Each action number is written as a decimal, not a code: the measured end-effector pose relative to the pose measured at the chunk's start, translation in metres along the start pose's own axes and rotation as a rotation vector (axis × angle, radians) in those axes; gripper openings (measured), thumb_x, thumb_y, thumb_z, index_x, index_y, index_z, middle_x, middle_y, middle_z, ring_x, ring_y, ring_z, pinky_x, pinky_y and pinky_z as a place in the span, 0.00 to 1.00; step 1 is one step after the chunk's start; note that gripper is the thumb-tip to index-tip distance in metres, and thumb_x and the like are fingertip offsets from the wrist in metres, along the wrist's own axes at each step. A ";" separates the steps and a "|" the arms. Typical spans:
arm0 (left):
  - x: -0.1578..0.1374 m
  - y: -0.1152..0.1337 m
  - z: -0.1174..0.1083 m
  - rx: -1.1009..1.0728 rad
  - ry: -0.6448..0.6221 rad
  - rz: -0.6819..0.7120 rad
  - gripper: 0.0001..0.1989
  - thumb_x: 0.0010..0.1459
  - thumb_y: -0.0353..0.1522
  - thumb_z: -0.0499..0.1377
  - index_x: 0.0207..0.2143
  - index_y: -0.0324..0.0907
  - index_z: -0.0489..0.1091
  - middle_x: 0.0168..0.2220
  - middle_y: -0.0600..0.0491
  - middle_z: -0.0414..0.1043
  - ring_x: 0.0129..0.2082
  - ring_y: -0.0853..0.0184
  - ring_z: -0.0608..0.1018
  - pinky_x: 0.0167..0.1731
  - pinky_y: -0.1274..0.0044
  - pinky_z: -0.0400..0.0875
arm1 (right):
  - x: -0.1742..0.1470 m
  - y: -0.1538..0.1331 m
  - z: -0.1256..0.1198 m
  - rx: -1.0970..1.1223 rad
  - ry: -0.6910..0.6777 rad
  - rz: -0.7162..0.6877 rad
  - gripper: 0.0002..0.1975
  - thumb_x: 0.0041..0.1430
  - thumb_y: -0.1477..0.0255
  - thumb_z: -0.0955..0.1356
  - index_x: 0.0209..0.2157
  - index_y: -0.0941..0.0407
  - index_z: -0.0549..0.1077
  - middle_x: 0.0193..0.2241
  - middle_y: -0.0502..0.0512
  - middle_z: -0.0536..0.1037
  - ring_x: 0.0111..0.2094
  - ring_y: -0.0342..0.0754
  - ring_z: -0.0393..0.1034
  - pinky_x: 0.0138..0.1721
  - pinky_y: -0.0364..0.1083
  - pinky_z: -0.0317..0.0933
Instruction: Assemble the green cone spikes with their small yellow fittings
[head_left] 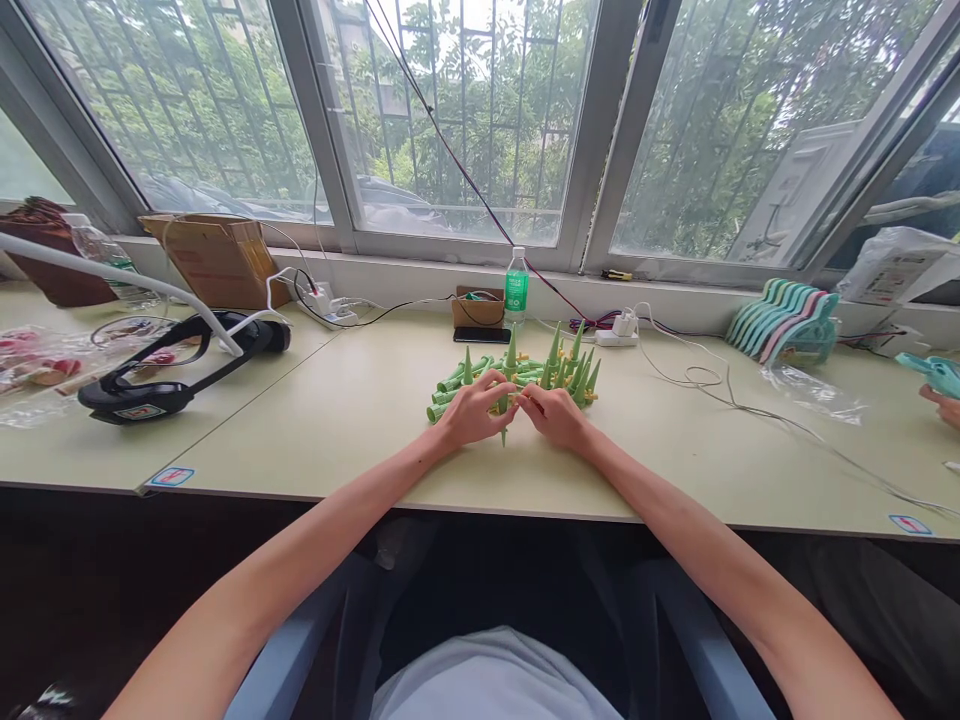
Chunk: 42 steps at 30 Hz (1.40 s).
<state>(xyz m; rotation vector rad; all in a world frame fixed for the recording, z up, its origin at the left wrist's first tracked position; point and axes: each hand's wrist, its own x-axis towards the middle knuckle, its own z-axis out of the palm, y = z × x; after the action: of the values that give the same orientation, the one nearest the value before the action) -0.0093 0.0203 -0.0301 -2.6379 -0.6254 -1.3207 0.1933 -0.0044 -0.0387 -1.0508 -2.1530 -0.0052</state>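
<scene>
Both my hands meet low over the middle of the table. My left hand (480, 410) is closed, its fingers and thumb pinching a slim green pointed piece (504, 436) whose tip sticks out below them. My right hand (556, 414) is closed too, its fingertips touching the left hand's at a small yellowish part of the same piece; its exact shape is hidden by the fingers. Just behind the hands lie several green stalk-like pieces (448, 397) resembling bamboo segments. Upright green spikes (553, 358) with small yellow parts at their bases stand among them on the right.
Behind the pile are a green-labelled bottle (516, 285), a dark phone (478, 335) and a small cardboard box (465, 310). A black headset (180, 370) lies left. Cables (731, 395), a rack of pastel hangers (784, 320) and another person's hand (943, 405) are right.
</scene>
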 end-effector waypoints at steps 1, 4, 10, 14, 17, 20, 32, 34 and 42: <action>0.000 0.000 0.000 -0.001 -0.003 -0.003 0.08 0.61 0.35 0.59 0.40 0.41 0.71 0.40 0.49 0.71 0.19 0.78 0.66 0.20 0.81 0.65 | 0.000 0.000 0.000 -0.013 -0.002 -0.002 0.20 0.72 0.61 0.56 0.28 0.54 0.65 0.18 0.48 0.66 0.18 0.42 0.58 0.24 0.42 0.48; 0.000 0.000 -0.001 -0.008 -0.003 -0.007 0.08 0.61 0.36 0.59 0.40 0.41 0.71 0.41 0.49 0.72 0.19 0.78 0.67 0.20 0.81 0.65 | 0.001 0.001 0.000 -0.019 0.000 0.008 0.21 0.72 0.60 0.56 0.27 0.55 0.66 0.17 0.48 0.66 0.18 0.42 0.58 0.25 0.42 0.49; 0.000 0.002 0.000 -0.001 -0.004 -0.022 0.08 0.61 0.35 0.59 0.41 0.41 0.72 0.41 0.49 0.72 0.19 0.78 0.67 0.20 0.81 0.65 | -0.002 -0.001 0.000 0.035 0.041 0.064 0.12 0.67 0.61 0.63 0.39 0.56 0.70 0.16 0.44 0.65 0.17 0.42 0.59 0.26 0.41 0.52; 0.000 0.003 0.000 0.015 -0.013 -0.028 0.08 0.61 0.35 0.58 0.41 0.41 0.72 0.40 0.49 0.71 0.20 0.77 0.69 0.20 0.81 0.65 | -0.003 -0.002 0.000 0.038 0.030 0.059 0.11 0.68 0.63 0.62 0.38 0.55 0.69 0.16 0.44 0.65 0.17 0.42 0.58 0.25 0.41 0.50; 0.000 0.003 0.000 0.016 -0.010 -0.029 0.09 0.61 0.35 0.58 0.40 0.40 0.72 0.40 0.49 0.71 0.21 0.77 0.69 0.20 0.81 0.65 | -0.002 -0.001 0.000 0.020 0.018 0.046 0.14 0.70 0.62 0.60 0.34 0.55 0.68 0.16 0.45 0.65 0.17 0.42 0.57 0.25 0.42 0.49; 0.000 0.002 0.000 0.010 -0.008 -0.031 0.09 0.61 0.35 0.59 0.40 0.40 0.72 0.40 0.49 0.71 0.20 0.77 0.68 0.20 0.81 0.65 | -0.001 0.001 0.000 0.001 0.009 0.022 0.20 0.71 0.61 0.57 0.27 0.54 0.65 0.17 0.47 0.65 0.18 0.43 0.57 0.25 0.42 0.48; -0.001 0.001 0.001 0.012 -0.019 -0.046 0.09 0.61 0.36 0.58 0.41 0.41 0.72 0.41 0.48 0.72 0.20 0.76 0.68 0.21 0.80 0.66 | -0.002 -0.001 0.002 0.065 0.017 0.074 0.12 0.68 0.62 0.62 0.37 0.55 0.69 0.15 0.43 0.62 0.17 0.42 0.55 0.25 0.41 0.51; -0.001 0.001 0.001 0.020 -0.017 -0.046 0.09 0.61 0.36 0.58 0.41 0.41 0.72 0.41 0.48 0.72 0.20 0.76 0.69 0.21 0.80 0.66 | -0.002 0.000 0.004 0.067 0.012 0.066 0.13 0.69 0.62 0.60 0.34 0.54 0.68 0.16 0.44 0.63 0.18 0.43 0.56 0.25 0.42 0.50; -0.003 0.003 0.000 0.026 -0.028 -0.065 0.08 0.60 0.35 0.59 0.40 0.41 0.72 0.40 0.48 0.72 0.20 0.76 0.68 0.21 0.80 0.67 | 0.000 0.003 0.004 0.065 -0.009 0.041 0.17 0.71 0.61 0.58 0.30 0.53 0.65 0.18 0.47 0.66 0.18 0.44 0.59 0.25 0.43 0.50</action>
<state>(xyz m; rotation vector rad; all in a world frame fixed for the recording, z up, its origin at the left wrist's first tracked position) -0.0097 0.0169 -0.0320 -2.6408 -0.7331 -1.2848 0.1927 -0.0013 -0.0427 -1.0588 -2.1253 0.0888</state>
